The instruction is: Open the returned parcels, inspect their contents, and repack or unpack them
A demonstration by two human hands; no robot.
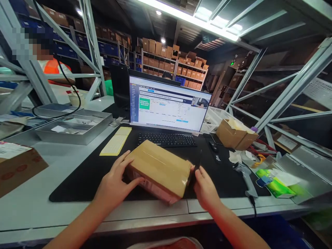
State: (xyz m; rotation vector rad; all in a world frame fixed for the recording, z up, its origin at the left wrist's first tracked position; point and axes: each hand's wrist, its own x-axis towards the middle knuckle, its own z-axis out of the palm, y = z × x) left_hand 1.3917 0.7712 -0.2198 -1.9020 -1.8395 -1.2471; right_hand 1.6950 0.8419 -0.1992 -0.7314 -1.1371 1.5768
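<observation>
A brown cardboard box [160,162] sits tilted at the front of the black desk mat [80,176], with a reddish label or print along its near side. My left hand [116,178] grips its left end, fingers along the far edge and thumb on the near side. At the box's right end, my right hand [204,185] is closed around a slim dark knife [199,160], its thin tip pointing up. The knife's handle is mostly hidden in my fingers.
Behind the box stand a keyboard [168,139], a mouse [213,146] and a lit monitor [168,103]. A barcode scanner [246,180] and a green packet [276,183] lie right. On the left are a yellow-edged sheet [116,141], a metal tray [77,129] and another carton [20,166].
</observation>
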